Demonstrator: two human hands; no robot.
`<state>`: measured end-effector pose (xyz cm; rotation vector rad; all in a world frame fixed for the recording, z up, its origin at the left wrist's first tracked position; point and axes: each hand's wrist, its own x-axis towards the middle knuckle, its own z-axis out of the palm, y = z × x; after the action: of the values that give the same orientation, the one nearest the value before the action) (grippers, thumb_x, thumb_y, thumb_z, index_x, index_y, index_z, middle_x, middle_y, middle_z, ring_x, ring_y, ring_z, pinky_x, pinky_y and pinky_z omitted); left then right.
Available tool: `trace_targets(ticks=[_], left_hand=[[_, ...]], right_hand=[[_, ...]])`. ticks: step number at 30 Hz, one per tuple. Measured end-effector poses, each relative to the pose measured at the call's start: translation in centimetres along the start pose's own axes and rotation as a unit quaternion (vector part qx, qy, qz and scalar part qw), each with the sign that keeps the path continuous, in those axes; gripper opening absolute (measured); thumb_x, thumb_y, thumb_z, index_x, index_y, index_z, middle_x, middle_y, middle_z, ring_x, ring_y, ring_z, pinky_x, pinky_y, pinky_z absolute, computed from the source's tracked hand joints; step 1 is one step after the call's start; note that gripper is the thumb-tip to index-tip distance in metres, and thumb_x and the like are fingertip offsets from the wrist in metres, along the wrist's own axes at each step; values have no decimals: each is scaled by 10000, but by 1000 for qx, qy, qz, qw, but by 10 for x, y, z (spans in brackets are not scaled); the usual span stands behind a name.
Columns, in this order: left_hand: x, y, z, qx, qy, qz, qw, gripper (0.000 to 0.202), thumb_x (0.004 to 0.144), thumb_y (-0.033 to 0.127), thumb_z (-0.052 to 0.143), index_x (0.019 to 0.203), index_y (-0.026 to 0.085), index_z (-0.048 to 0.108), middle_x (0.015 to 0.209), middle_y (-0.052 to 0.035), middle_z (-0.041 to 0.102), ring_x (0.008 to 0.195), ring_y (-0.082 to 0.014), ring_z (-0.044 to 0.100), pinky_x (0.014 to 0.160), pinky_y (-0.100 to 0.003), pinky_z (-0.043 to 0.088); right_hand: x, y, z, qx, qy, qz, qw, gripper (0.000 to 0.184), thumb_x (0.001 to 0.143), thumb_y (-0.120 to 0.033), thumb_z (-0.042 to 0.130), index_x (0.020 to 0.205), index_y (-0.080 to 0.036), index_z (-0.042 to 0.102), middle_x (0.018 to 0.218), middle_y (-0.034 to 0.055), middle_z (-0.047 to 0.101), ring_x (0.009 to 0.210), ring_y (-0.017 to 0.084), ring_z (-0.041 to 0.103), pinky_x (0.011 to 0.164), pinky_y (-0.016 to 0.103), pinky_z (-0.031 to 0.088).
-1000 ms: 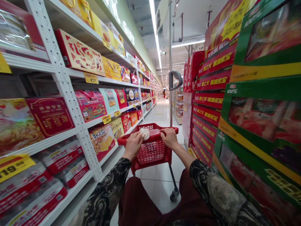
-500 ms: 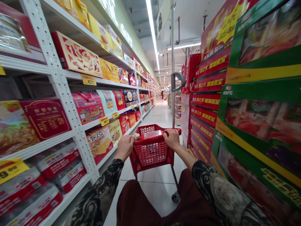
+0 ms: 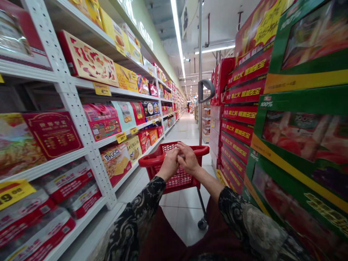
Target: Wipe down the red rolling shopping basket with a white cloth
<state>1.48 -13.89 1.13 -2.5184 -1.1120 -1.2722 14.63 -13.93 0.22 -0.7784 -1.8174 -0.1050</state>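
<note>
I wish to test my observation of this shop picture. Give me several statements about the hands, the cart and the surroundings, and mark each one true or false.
1. The left hand and the right hand are close together. True.
2. The hands are at opposite ends of the red cart's rim. False: they are together near its middle.
3. Green boxes are stacked on the right. True.
4. The white shelves stand on the right. False: on the left.
5. Both sleeves are patterned. True.

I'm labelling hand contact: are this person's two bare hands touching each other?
Touching: the head view shows the left hand against the right hand, partly overlapping.
</note>
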Motion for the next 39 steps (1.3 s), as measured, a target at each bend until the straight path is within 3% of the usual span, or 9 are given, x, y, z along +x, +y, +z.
trace_targets(ticks=[6, 11, 14, 17, 21, 25, 30, 34, 39], left_hand=[[-10, -25, -20, 114, -59, -104, 986, 521, 694, 219, 589, 1196, 153, 465, 1208, -121, 557, 1116, -242, 510, 957, -390, 397], [-18, -41, -41, 160, -121, -188, 962, 674, 700, 456, 606, 1273, 165, 404, 1116, -106, 627, 1019, -251, 583, 886, -367, 424], [-23, -44, -46, 159, -113, -189, 962, 602, 745, 481, 548, 1243, 160, 445, 1122, -107, 628, 1035, -240, 576, 911, -362, 401], [-27, -46, -44, 175, -85, -192, 962, 501, 785, 480, 493, 1176, 168, 510, 1132, -105, 625, 1056, -245, 560, 936, -383, 369], [-31, -46, -43, 186, -43, -196, 962, 404, 812, 458, 448, 1091, 188, 562, 1084, -79, 648, 1030, -242, 565, 928, -399, 347], [-34, -45, -44, 178, -30, -208, 961, 391, 819, 455, 431, 1067, 187, 571, 1076, -77, 652, 1026, -235, 566, 937, -408, 323], [-34, -44, -41, 190, -22, -209, 959, 392, 817, 460, 429, 1072, 196, 567, 1065, -76, 656, 1034, -234, 561, 923, -408, 319], [-32, -41, -36, 204, -14, -204, 957, 391, 819, 444, 421, 1067, 183, 571, 1039, -92, 663, 1015, -242, 569, 899, -409, 330], [-33, -39, -34, 203, -19, -183, 962, 390, 804, 417, 448, 1091, 178, 563, 1048, -88, 660, 999, -242, 574, 900, -414, 330]], right_hand=[[10, -9, 18, -98, -126, 21, 987, 468, 765, -238, 558, 1227, -192, 494, 1156, 93, 578, 1064, 233, 493, 945, 420, 334], [18, -2, 19, -88, -132, 19, 987, 327, 781, -166, 523, 1100, -196, 586, 1004, 56, 616, 958, 192, 524, 883, 338, 386], [30, 10, -1, -88, -56, 68, 992, 356, 751, -88, 470, 1077, -157, 597, 1005, 65, 618, 968, 176, 528, 889, 294, 395], [45, 22, -37, -170, 20, 129, 977, 360, 734, -92, 461, 1056, -139, 614, 1008, 85, 618, 995, 198, 521, 892, 298, 389], [56, 22, -59, -235, -60, 202, 949, 303, 747, -193, 493, 1009, -183, 644, 977, 71, 642, 926, 217, 562, 815, 309, 420], [41, 12, -27, -206, -134, 207, 947, 373, 745, -192, 504, 1103, -191, 607, 1036, 72, 633, 965, 208, 555, 840, 294, 412], [24, -7, 16, -167, -86, 140, 972, 445, 778, -154, 455, 1217, -175, 522, 1203, 99, 537, 1098, 209, 468, 940, 332, 354], [23, -29, 27, -164, -140, 47, 975, 406, 826, -314, 481, 1228, -258, 504, 1330, 59, 439, 1167, 227, 408, 951, 388, 320], [25, -33, 23, -181, -188, 47, 964, 337, 869, -350, 436, 1192, -307, 523, 1173, 21, 558, 1058, 199, 479, 888, 354, 343]])
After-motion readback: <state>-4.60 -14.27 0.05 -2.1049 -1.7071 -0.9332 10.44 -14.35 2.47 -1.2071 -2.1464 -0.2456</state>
